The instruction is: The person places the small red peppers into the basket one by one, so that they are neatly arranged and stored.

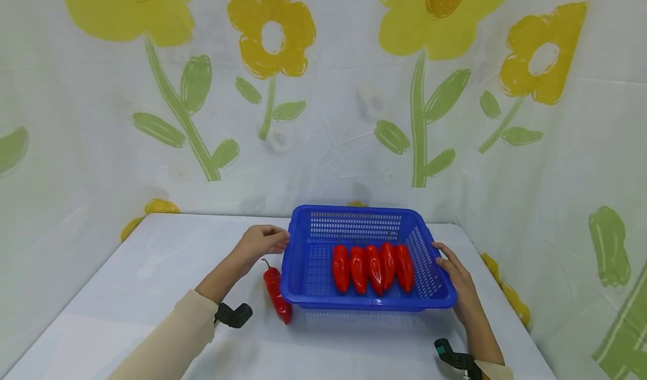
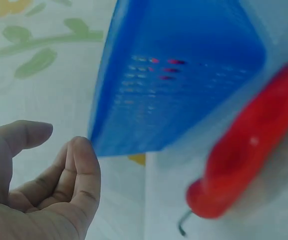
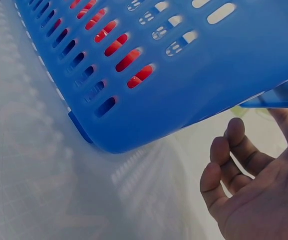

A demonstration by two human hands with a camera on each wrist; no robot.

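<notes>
A blue plastic basket (image 1: 313, 256) stands on the white table, with several red peppers (image 1: 374, 270) side by side in it. My left hand (image 1: 262, 242) is at the basket's left rim. In the left wrist view its fingers bend loosely, with the thumb (image 2: 34, 134) apart from them. One more red pepper (image 1: 275, 293) with a dark curved stem lies on the table left of the basket. At the right rim is my right hand (image 1: 457, 279). In the right wrist view its thumb reaches behind the rim, while the bent fingers (image 3: 228, 167) stay below it.
A white tabletop (image 1: 167, 290) lies under the basket. A pale cloth with yellow flowers (image 1: 273, 29) and green leaves hangs behind and at the sides. Each wrist carries a dark camera mount (image 1: 233, 315).
</notes>
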